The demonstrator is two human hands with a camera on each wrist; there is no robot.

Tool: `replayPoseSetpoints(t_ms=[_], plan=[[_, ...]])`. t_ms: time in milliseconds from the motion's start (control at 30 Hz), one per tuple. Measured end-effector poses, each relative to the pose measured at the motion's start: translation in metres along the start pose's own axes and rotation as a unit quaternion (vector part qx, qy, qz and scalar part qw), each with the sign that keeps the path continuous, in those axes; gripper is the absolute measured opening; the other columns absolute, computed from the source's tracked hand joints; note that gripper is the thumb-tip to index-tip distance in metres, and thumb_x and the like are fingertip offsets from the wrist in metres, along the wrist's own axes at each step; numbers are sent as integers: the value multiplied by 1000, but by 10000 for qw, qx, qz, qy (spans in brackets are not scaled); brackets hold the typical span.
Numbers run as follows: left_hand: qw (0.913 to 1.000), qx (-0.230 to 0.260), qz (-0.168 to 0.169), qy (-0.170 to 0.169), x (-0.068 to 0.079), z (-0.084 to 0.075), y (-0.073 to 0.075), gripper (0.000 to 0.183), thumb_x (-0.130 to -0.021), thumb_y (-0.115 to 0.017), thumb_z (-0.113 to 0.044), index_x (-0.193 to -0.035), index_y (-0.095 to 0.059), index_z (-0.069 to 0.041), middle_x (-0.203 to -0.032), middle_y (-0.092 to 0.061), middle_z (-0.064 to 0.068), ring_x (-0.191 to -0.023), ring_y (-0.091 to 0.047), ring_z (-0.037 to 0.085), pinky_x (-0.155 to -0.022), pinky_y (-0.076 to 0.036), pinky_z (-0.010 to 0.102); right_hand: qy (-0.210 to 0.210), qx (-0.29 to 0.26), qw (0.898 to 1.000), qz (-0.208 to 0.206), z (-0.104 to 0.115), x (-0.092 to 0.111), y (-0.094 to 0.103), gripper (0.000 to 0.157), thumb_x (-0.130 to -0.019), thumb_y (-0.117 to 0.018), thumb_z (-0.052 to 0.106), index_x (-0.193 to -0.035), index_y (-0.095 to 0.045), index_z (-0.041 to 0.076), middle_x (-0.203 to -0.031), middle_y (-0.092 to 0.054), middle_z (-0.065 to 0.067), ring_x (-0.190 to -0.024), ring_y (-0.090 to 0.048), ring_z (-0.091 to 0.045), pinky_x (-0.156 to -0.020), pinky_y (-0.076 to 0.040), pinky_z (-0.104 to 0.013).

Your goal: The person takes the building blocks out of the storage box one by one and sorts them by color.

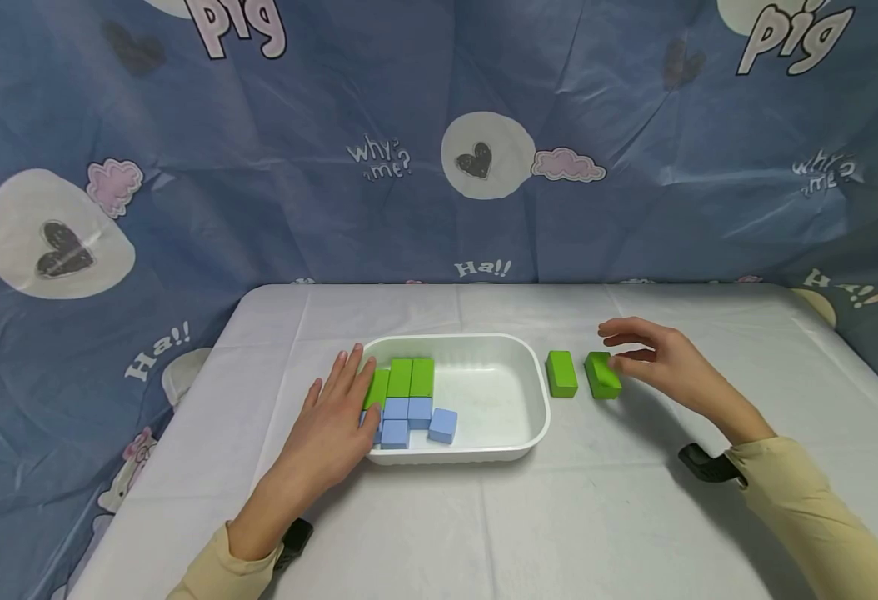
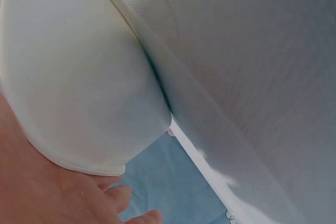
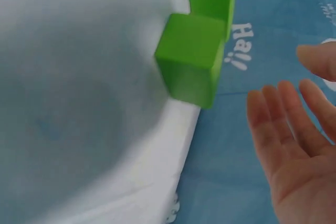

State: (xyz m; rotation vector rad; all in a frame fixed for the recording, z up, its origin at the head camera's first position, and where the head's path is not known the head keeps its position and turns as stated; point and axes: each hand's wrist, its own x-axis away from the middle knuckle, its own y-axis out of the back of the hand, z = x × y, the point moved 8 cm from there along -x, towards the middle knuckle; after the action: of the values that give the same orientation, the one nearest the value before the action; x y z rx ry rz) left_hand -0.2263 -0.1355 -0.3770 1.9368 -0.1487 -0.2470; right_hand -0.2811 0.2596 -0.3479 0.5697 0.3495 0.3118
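A white tray (image 1: 484,454) stands on the table, its left part holding several green blocks (image 1: 411,378) behind several blue cubes (image 1: 396,433). One blue cube (image 1: 442,426) sits turned a little, apart from the others. My left hand (image 1: 331,421) rests over the tray's left end with fingers straight, covering part of the leftmost blocks; the left wrist view shows it against the tray's outer wall (image 2: 89,77). Right of the tray stand two green blocks, a nearer one (image 1: 562,373) and an outer one (image 1: 602,375). My right hand (image 1: 660,362) hovers beside the outer block, fingers loosely bent and holding nothing.
A white cloth covers the table (image 1: 439,533). Behind it hangs a blue printed curtain (image 1: 379,225), which also runs down the left side. Dark bands (image 1: 709,463) with devices sit at both wrists.
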Motion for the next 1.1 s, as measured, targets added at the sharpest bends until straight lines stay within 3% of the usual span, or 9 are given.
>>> replayPoseSetpoints(t_ms=[333, 500, 633, 800, 967, 1100], plan=[[10000, 1, -48, -49, 0, 0, 1, 63, -100, -46, -28, -155, -27, -3, -164, -9, 12, -150, -3, 28, -113, -12, 61, 460, -705, 9962, -206, 25, -9, -13, 41, -90, -69, 0, -130, -60, 7, -127, -61, -10, -113, -61, -26, -92, -51, -29], [10000, 19, -64, -62, 0, 0, 2, 62, -101, -45, -28, -155, -27, -3, -164, -9, 12, -150, -3, 27, -113, -11, 61, 876, -1007, 9896, -542, 52, -10, -24, 37, -89, -66, -7, -125, -63, 1, -120, -64, -17, -107, -64, -24, -90, -51, -32], [9999, 19, -86, -70, 0, 0, 1, 62, -101, -45, -28, -155, -28, -3, -164, -9, 11, -150, -3, 27, -113, -12, 61, 1048, -1059, 9874, -539, 80, -12, -37, 34, -88, -65, -11, -122, -62, -5, -118, -63, -21, -106, -62, -31, -89, -51, -30], [9998, 47, -140, -118, 1, -2, 3, 61, -101, -46, -26, -154, -28, -3, -163, -11, 12, -150, -5, 29, -112, -13, 62, 944, -972, 9905, -240, 99, -19, -56, 38, -89, -66, -7, -126, -60, -3, -121, -63, -13, -109, -60, -35, -89, -52, -33], [9999, 29, -111, -119, 1, -2, 3, 61, -101, -46, -27, -155, -28, -3, -164, -10, 12, -150, -5, 29, -113, -13, 62, 535, -894, 9940, 338, 102, -30, -81, 46, -90, -70, 3, -133, -56, 10, -129, -59, -1, -115, -57, -25, -93, -50, -39], [9999, 42, -32, -89, 0, 0, 2, 62, -101, -44, -28, -155, -27, -4, -164, -8, 11, -150, -2, 27, -114, -11, 61, 522, -885, 9923, 691, 98, -38, -100, 47, -91, -71, 8, -134, -55, 15, -132, -57, 1, -118, -56, -22, -95, -49, -38]])
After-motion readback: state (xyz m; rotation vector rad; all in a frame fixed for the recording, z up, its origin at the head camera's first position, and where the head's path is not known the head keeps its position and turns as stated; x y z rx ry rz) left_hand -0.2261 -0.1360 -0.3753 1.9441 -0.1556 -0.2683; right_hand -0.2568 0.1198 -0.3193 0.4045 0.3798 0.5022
